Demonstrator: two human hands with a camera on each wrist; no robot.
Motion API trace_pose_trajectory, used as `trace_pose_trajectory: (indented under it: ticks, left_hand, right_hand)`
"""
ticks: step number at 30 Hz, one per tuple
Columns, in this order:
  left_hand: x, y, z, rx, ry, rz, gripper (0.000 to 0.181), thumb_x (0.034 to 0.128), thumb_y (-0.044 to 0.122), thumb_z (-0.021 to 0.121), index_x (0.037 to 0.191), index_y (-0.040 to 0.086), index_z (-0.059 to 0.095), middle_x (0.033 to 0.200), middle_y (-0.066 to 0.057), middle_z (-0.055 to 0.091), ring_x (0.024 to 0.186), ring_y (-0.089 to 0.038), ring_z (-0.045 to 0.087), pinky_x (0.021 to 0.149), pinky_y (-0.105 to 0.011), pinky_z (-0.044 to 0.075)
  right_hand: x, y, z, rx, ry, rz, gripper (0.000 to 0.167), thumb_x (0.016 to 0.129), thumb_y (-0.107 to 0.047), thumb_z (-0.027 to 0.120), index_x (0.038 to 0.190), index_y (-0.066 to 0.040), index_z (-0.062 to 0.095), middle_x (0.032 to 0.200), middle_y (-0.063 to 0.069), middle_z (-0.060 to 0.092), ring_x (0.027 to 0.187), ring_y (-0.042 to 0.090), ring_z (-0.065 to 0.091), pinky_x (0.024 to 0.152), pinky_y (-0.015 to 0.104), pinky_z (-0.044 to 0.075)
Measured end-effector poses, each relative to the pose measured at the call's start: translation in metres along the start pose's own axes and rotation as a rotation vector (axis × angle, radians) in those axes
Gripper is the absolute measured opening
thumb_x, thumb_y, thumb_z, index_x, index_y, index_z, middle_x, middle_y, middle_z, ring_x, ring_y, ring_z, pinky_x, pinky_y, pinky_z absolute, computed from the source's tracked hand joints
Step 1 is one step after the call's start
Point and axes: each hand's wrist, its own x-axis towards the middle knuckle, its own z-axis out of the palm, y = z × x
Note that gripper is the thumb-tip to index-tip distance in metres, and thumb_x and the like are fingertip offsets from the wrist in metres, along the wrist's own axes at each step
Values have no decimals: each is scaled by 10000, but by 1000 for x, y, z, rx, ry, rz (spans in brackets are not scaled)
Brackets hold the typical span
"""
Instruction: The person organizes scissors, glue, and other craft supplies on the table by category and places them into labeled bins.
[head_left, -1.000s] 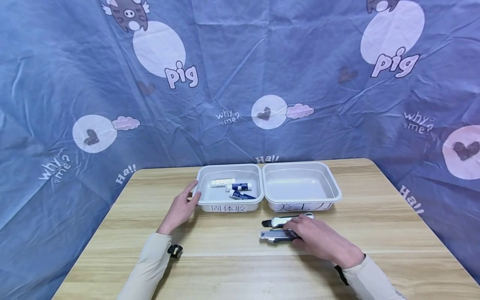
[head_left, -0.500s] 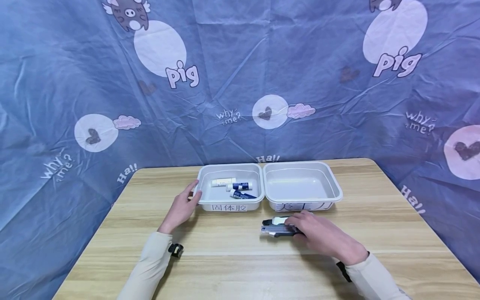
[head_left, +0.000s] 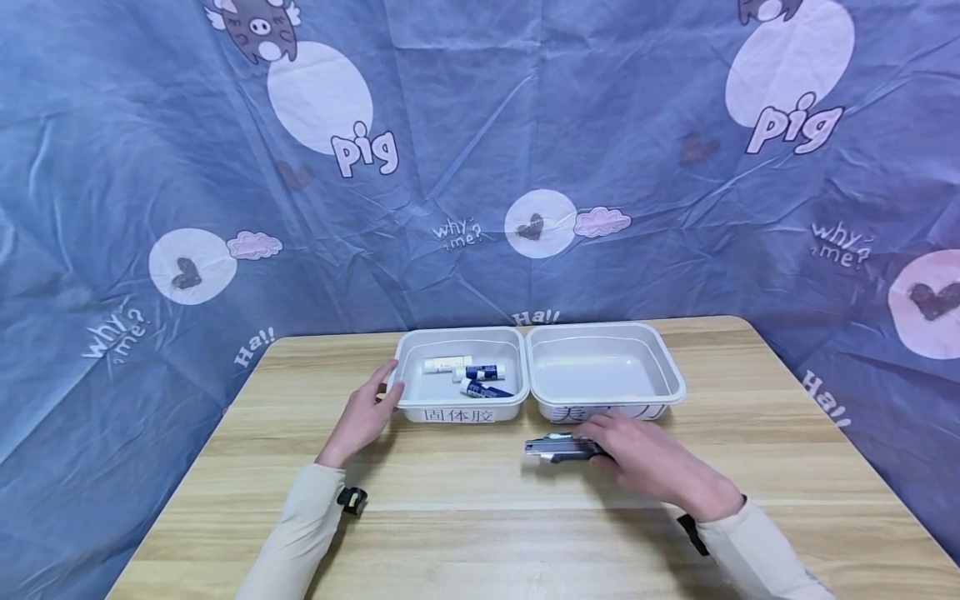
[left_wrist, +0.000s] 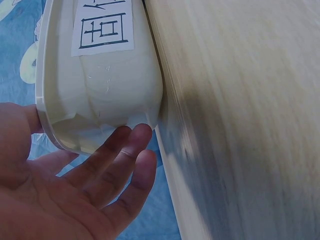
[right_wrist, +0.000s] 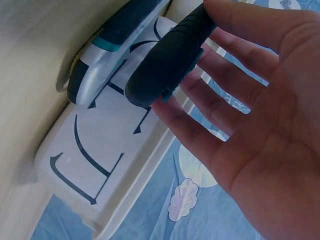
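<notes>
My right hand (head_left: 637, 454) pinches a utility knife (head_left: 558, 447) with a grey metal blade channel. In the right wrist view, the dark rounded end of that held knife (right_wrist: 162, 65) sits between thumb and fingertips. Behind it, mostly hidden in the head view, a second utility knife (right_wrist: 107, 52) with white, black and teal parts lies near the right tray. My left hand (head_left: 365, 421) touches the left white tray (head_left: 459, 403) at its left side. In the left wrist view, relaxed fingers (left_wrist: 125, 165) rest against the tray's outer wall (left_wrist: 105, 95).
Several glue sticks (head_left: 480, 372), white and blue, lie in the left tray. The right white tray (head_left: 600, 402) stands right beside it; both carry paper labels at the front. A wooden table (head_left: 450, 533) bears everything, with a blue printed cloth (head_left: 465, 283) hanging behind.
My right hand has lifted the nearer utility knife and carried it toward the right tray, so it covers most of the other knife. My left hand keeps its place.
</notes>
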Motion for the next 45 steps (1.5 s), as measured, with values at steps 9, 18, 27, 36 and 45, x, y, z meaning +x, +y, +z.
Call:
trace_pose_trajectory:
  ticks: [9, 18, 27, 36, 45]
  left_hand:
    - [0, 1, 0, 8, 1, -2, 566, 1080, 322, 509, 1588, 114, 372, 1202, -235, 687, 948, -258, 716, 769, -331, 561]
    - [0, 0, 0, 20, 3, -5, 562, 1082, 326, 505, 1589, 122, 373, 1207, -229, 688, 951, -251, 710, 759, -331, 558]
    - [0, -1, 0, 19, 2, -7, 563, 1083, 331, 503, 1591, 129, 369, 1215, -232, 686, 948, -249, 710, 745, -326, 556]
    - [0, 0, 1, 11, 0, 0, 561, 1083, 328, 505, 1590, 130, 371, 1230, -239, 681, 959, -256, 711, 748, -325, 561]
    - [0, 0, 1, 9, 8, 2, 559, 1081, 320, 510, 1586, 121, 379, 1218, -239, 685, 953, -256, 709, 748, -325, 558]
  right_hand:
    - [3, 4, -5, 7, 6, 1, 346, 818, -82, 829, 1140, -114, 709, 1093, 3, 703, 1021, 221, 678, 852, 425, 572]
    - [5, 6, -13, 8, 23, 31, 356, 837, -88, 818, 1175, -108, 709, 1130, 9, 718, 1018, 217, 673, 822, 432, 579]
    - [7, 11, -21, 8, 33, 45, 367, 862, -80, 800, 1215, -111, 707, 1083, -13, 709, 998, 203, 666, 809, 419, 574]
    - [7, 18, -28, 41, 63, 57, 344, 849, -51, 801, 1178, -99, 711, 1093, -5, 710, 1010, 213, 660, 852, 428, 555]
    - [10, 26, -30, 67, 78, 53, 338, 869, -28, 778, 1197, -67, 704, 1122, 34, 715, 1037, 253, 672, 889, 451, 547]
